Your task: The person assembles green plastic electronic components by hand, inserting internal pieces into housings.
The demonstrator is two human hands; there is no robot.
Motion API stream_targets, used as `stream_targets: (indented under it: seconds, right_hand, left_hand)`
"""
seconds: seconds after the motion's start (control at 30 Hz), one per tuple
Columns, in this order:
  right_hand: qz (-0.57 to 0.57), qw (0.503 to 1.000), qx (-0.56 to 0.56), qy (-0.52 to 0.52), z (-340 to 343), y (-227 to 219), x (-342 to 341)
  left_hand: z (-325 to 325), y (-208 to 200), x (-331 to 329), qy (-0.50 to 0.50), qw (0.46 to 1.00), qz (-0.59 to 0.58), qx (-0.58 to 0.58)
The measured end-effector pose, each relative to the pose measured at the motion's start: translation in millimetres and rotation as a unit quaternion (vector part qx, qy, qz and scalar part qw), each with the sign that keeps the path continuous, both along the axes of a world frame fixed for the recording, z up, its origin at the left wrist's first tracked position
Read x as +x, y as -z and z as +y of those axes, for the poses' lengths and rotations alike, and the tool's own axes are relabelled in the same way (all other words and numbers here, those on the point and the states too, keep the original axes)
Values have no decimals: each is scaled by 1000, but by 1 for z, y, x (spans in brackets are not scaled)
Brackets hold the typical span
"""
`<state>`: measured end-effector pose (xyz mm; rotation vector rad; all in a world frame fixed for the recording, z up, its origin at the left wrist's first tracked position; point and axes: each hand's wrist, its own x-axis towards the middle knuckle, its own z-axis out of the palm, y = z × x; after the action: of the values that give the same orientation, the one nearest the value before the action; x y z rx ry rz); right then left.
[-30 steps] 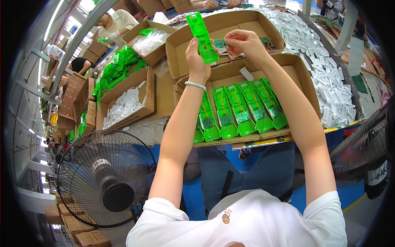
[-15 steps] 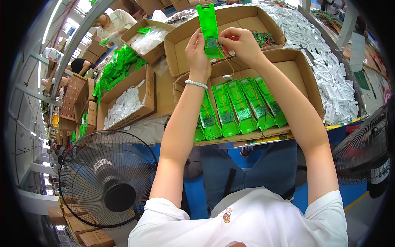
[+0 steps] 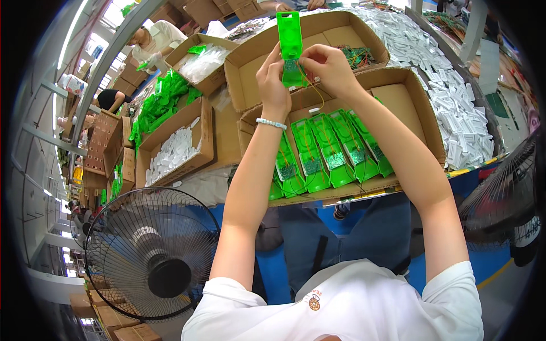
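Above the far cardboard box, my left hand (image 3: 274, 86) is closed around the lower part of a green plastic housing (image 3: 290, 35), which stands upright. A small green circuit board (image 3: 292, 64) sits against the housing's lower half. My right hand (image 3: 334, 71) has thumb and forefinger pinched at the board's right edge; the exact contact is partly hidden by the fingers. Thin yellow and orange wires (image 3: 322, 98) dangle from there in a loop. Below, in the near cardboard box (image 3: 422, 122), several green housings (image 3: 334, 150) with circuit boards and wires lie side by side.
The far box (image 3: 250, 65) holds a tangle of wired boards (image 3: 357, 55). White plastic pieces (image 3: 455, 108) cover the right side; more fill a left box (image 3: 176, 149). Green parts (image 3: 162, 99) are heaped nearby. Fans (image 3: 169, 277) stand on both sides. Another person (image 3: 162, 41) works far left.
The green housing has tilted and sits slightly lower in view, while both hands stay at it. The camera view has shifted a little.
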<state>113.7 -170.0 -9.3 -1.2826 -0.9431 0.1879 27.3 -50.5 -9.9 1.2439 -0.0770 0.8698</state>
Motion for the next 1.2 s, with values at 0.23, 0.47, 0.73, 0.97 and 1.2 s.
stream_targets:
  seconds: [0.23,0.47,0.73,0.97,1.2]
  right_hand:
    - [7,999,-15,51,-1,-3,-4]
    - [7,997,15,71,0,0,-1]
    - [-32,997,-4,75,-1,4,8]
    - [-30,998,13,45,-4,-4,4]
    - [54,993,33,-98,-8,-8,1]
  left_hand:
    - [-5,3,2,-59,996,9,63]
    - [-7,0,-2,-69,993,25,92]
    - [-5,-3,-4,-49,993,23,102]
    - [-2,-3,-5,-65,992,9,112]
    - [-6,-6,-4,-56,998,-3,27]
